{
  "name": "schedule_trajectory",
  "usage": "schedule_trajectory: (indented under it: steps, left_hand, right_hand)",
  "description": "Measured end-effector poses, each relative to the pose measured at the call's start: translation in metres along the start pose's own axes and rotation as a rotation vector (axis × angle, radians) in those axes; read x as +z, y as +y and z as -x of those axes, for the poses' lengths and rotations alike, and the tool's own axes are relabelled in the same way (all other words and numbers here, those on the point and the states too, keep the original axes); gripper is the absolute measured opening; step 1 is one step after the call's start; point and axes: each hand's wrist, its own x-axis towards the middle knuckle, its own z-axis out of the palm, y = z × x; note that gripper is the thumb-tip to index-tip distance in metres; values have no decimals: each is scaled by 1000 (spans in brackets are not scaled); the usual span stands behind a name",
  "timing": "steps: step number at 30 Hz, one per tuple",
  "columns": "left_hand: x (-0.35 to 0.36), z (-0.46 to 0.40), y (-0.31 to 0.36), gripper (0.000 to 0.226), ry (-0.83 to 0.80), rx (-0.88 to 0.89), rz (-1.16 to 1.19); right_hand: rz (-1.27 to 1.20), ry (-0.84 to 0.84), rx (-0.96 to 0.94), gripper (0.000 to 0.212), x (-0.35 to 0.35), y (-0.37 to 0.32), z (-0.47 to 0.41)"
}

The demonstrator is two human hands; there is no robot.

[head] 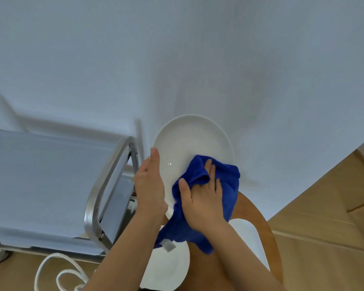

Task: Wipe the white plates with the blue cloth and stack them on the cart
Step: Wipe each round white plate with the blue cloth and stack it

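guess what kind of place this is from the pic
Probably a dining or catering service area, though little shows. A steel cart stands by a white wall, white plates wait on a round wooden table, and another plate is being wiped with a blue cloth.

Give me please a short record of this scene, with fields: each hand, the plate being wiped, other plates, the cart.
left hand: holds the held plate at its left edge
right hand: presses the blue cloth on the plate
held plate: white, tilted, lifted above the round wooden table
other plates: two white ones on the table
cart: metal, at the left, no plate visible on it
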Motion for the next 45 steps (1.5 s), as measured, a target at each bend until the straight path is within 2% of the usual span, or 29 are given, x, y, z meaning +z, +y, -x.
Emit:
schedule_trajectory:
  steps: [3, 6, 8, 12, 15, 18, 21, 23, 26, 30, 33, 35, 38, 41, 45]
  left_hand:
    - [3, -1, 5, 60, -3, -38, 54]
    - [0, -7, 8, 59, 3, -140, 60]
    - [-4, -13, 12, 61, -38, -225, 60]
    - [-10, -25, 32, 67, -233, -258, -62]
    - [-11, -30, 40, 62, -276, -221, -155]
    - [-11, -34, 45, 46, -334, -197, -226]
    - [-11, -38, 55, 50, -448, -207, -329]
    - [-12, -41, 63, 51, -484, -213, -394]
    - [-12, -41, 67, 42, -423, -225, -355]
    - [5, -6, 27, 60, -338, -180, -59]
    - [15, 15, -4, 40, -175, -226, 6]
    - [12, 9, -3, 40, -138, -310, 15]
    - [2, -2, 3, 46, -181, -377, 75]
    - [-6, -9, 11, 38, -214, -323, 93]
    - [-19, -21, 29, 53, -320, -285, -21]
  right_hand:
    - [-92, -27, -211, 62, 5, -10, 11]
    - [-129, -8, -370, 69, 5, -16, 19]
    - [-62, 5, -479, 58, 2, -11, 23]
    - [222, 245, -757, 50, -2, 26, 29]
    - [289, 416, -877, 26, -7, 44, 27]
    - [314, 467, -884, 20, -5, 48, 28]
    - [331, 435, -921, 28, -4, 55, 35]
    - [337, 421, -947, 21, -6, 59, 38]
    - [264, 459, -903, 17, -10, 53, 39]
    - [-32, 515, -699, 18, -16, 24, 28]
    - [-23, 522, -597, 24, -16, 8, 23]
    - [12, 516, -646, 18, -14, 9, 23]
    - [106, 452, -730, 40, -13, 24, 24]
    - [218, 391, -813, 44, -15, 43, 27]
    - [337, 264, -894, 50, -30, 74, 25]
